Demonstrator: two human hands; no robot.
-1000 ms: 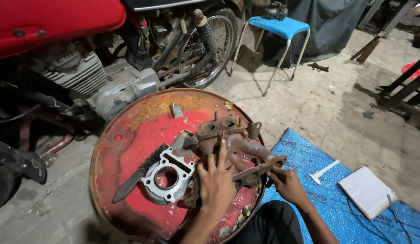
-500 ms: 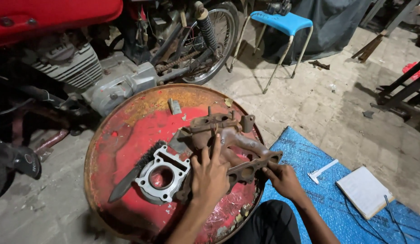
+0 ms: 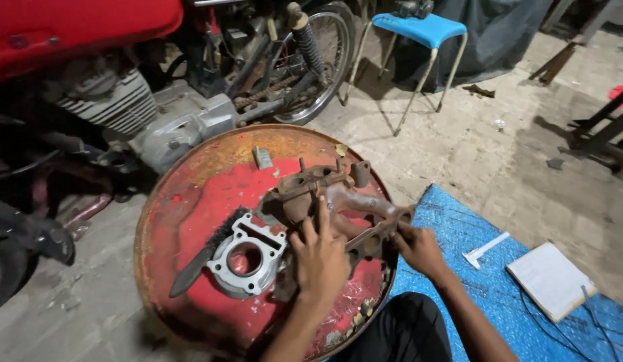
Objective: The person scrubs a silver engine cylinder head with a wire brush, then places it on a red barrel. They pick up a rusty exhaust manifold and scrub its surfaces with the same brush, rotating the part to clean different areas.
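Here, a rusty brown cast-metal manifold (image 3: 338,198) lies on the right half of a round red drum lid (image 3: 191,201) set on the concrete floor. The left hand (image 3: 321,258) rests flat on its near side, fingers spread. The right hand (image 3: 418,248) pinches the manifold's right flange at the lid's rim. Just left of the left hand lies a silver engine cylinder block (image 3: 247,258), touching a wire brush (image 3: 207,251). Behind stands a red motorcycle (image 3: 123,80); farther right, a blue stool (image 3: 422,30). A blue mat (image 3: 499,295) carries a white notebook (image 3: 549,278).
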